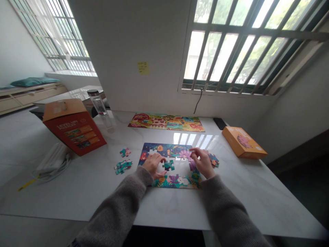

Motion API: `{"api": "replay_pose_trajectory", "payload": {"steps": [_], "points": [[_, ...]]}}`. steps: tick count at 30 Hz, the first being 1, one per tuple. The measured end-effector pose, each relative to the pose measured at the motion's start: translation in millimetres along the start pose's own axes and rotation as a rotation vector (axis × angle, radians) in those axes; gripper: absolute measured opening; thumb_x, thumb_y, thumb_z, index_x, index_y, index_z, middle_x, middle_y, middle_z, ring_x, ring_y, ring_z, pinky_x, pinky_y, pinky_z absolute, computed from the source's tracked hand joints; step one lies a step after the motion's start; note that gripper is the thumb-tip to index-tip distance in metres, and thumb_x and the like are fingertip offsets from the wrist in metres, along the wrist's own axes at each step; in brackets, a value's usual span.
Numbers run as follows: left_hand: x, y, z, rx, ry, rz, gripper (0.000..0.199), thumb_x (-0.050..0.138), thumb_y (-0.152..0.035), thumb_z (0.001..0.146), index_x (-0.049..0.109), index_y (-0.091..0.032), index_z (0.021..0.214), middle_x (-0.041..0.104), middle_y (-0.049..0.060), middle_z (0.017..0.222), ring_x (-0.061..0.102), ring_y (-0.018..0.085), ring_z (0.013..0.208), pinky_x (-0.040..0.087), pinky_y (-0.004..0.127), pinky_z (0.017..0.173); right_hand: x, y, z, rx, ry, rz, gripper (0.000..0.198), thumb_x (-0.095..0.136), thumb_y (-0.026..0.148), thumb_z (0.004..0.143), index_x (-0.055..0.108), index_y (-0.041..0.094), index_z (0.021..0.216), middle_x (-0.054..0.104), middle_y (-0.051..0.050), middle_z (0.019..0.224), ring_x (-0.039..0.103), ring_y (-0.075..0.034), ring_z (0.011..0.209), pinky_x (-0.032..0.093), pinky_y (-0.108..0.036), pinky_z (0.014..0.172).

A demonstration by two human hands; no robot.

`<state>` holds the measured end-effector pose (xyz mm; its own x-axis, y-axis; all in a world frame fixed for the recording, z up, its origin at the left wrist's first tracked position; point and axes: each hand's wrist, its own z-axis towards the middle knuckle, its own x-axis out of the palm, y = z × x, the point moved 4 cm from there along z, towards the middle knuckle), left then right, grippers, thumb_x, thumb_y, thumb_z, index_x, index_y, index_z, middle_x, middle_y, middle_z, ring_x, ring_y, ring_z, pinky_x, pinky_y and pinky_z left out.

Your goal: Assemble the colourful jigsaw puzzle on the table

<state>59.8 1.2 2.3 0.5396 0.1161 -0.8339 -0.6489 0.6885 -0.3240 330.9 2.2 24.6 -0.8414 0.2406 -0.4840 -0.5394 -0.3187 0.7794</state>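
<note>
A partly assembled jigsaw puzzle lies on the white table, its border joined around a gap in the middle. In that gap sits a loose teal puzzle piece. My left hand rests over the puzzle's left side, thumb and fingers spread apart, beside the teal piece. Over the right side is my right hand, its fingers bent and apart above the purple octopus part; nothing shows in its grasp. Loose pieces lie just right of that hand. More pieces and a small cluster lie to the left.
Two finished puzzles lie along the wall. An orange box and a black phone are at the right. At the left stand a red puzzle box and a glass bottle, with a white power strip and cable nearby.
</note>
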Motion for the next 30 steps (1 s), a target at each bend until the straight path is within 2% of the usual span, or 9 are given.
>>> {"api": "replay_pose_trajectory", "payload": {"steps": [5,15,21,26,30], "points": [[1.6,0.4,0.0,0.004,0.011,-0.001,0.038,0.076,-0.033,0.068,0.061,-0.021,0.101,0.064,0.004,0.091,0.060,0.025,0.091,0.038,0.037,0.087,2.2,6.1,-3.5,-0.057,0.013,-0.088,0.026,0.048,0.029,0.089,0.069,0.018,0.101,0.068,-0.001,0.074,0.060,-0.018,0.072,0.046,-0.031,0.073],[8.3,4.0,-0.4,0.026,0.045,0.040,0.041,0.074,-0.029,0.071,0.062,-0.021,0.109,0.066,0.004,0.095,0.060,0.025,0.094,0.039,0.037,0.087,-7.3,-5.7,-6.9,-0.065,0.027,-0.127,0.026,0.048,0.026,0.089,0.069,0.019,0.102,0.070,-0.004,0.080,0.063,-0.020,0.077,0.048,-0.033,0.077],[5.9,5.1,-0.4,-0.027,0.079,0.040,0.039,0.074,-0.031,0.074,0.063,-0.021,0.110,0.067,0.005,0.096,0.061,0.025,0.095,0.040,0.038,0.088,-1.6,-10.3,-9.7,-0.036,0.074,-0.135,0.027,0.047,0.028,0.090,0.069,0.019,0.103,0.071,-0.005,0.083,0.064,-0.021,0.080,0.048,-0.034,0.078],[7.5,20.7,-3.7,-0.162,0.172,0.101,0.035,0.076,-0.034,0.074,0.066,-0.022,0.104,0.067,0.006,0.099,0.059,0.028,0.100,0.039,0.041,0.091,7.3,-7.6,-12.9,-0.045,0.130,-0.126,0.026,0.047,0.028,0.092,0.069,0.021,0.103,0.069,-0.003,0.080,0.064,-0.020,0.077,0.048,-0.034,0.076],[9.6,26.3,-4.6,-0.191,0.227,0.110,0.035,0.076,-0.035,0.075,0.067,-0.022,0.107,0.066,0.007,0.106,0.057,0.029,0.106,0.039,0.043,0.094,7.7,-7.6,-13.1,-0.047,0.136,-0.129,0.026,0.047,0.028,0.092,0.069,0.021,0.103,0.069,-0.003,0.081,0.063,-0.020,0.076,0.049,-0.033,0.076]]}}
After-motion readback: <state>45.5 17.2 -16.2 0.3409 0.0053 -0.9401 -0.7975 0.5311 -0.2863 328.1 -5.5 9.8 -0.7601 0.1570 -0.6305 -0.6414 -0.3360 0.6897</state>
